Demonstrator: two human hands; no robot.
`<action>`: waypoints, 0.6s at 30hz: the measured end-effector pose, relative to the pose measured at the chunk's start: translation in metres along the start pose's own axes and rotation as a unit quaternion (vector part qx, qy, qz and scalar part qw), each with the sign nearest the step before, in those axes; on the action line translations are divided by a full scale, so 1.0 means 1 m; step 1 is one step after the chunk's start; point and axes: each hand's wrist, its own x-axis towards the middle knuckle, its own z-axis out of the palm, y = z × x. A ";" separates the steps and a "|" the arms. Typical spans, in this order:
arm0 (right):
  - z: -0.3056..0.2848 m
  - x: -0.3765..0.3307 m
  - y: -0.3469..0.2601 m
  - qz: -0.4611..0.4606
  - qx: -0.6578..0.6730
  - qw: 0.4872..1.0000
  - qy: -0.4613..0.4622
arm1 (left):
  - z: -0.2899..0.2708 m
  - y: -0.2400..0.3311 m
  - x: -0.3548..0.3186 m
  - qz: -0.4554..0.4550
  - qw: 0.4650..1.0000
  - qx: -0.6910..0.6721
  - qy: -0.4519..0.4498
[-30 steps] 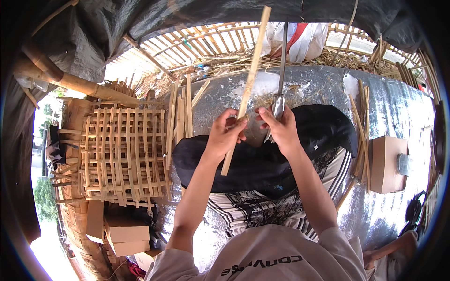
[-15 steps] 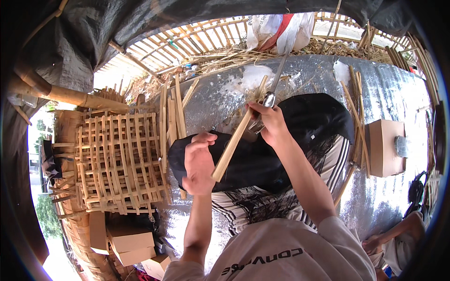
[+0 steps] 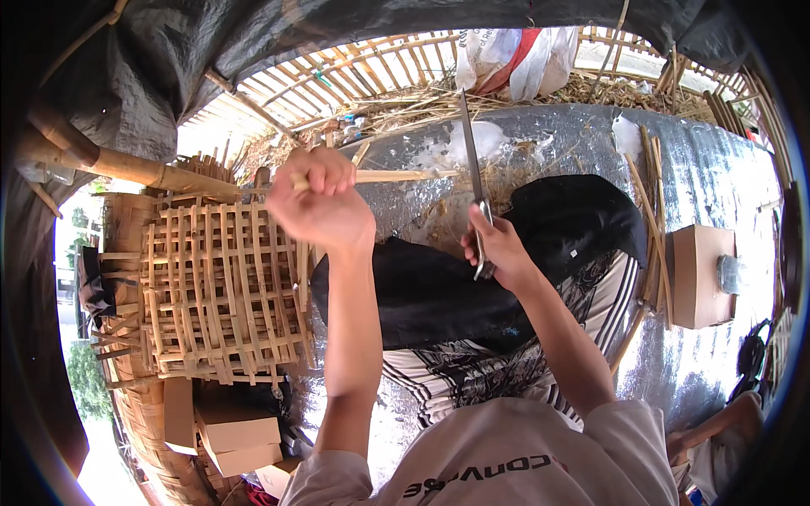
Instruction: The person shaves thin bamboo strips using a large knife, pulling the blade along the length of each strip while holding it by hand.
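Note:
My left hand (image 3: 321, 198) is raised at the left, closed around one end of a split bamboo strip (image 3: 405, 175). The strip points sideways to the right, and its far end lies close to the blade of a long knife (image 3: 471, 143). Whether strip and blade touch I cannot tell. My right hand (image 3: 502, 249) grips the knife's handle above my lap, with the blade pointing up and away from me. A black cloth (image 3: 405, 295) covers my legs under both hands.
A woven bamboo lattice (image 3: 224, 291) stands at the left, above open cardboard boxes (image 3: 236, 430). Bamboo strips (image 3: 651, 202) and a cardboard box (image 3: 702, 274) lie on the silvery mat (image 3: 726, 177) at the right. Another person's arm (image 3: 717, 426) shows at lower right.
My left hand has gone from open near my lap to holding the strip, up and to the left. The strip has left my right hand and turned sideways. The knife now points more upright.

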 end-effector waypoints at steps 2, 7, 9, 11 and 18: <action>-0.021 -0.005 0.007 0.030 -0.072 0.997 0.017 | 0.006 -0.010 0.015 -0.016 1.000 -0.015 -0.010; -0.039 -0.012 0.016 0.015 -0.141 0.986 0.083 | 0.035 -0.038 0.033 -0.002 0.996 0.028 -0.087; -0.035 -0.015 0.014 0.000 -0.176 0.980 0.093 | 0.048 -0.047 0.037 -0.052 0.994 -0.002 -0.096; -0.031 -0.016 0.008 -0.056 -0.201 0.976 0.064 | 0.054 -0.043 0.046 -0.113 0.986 0.008 -0.119; -0.029 -0.011 -0.013 -0.166 -0.398 0.892 0.135 | 0.057 -0.031 0.083 -0.031 0.998 0.046 -0.014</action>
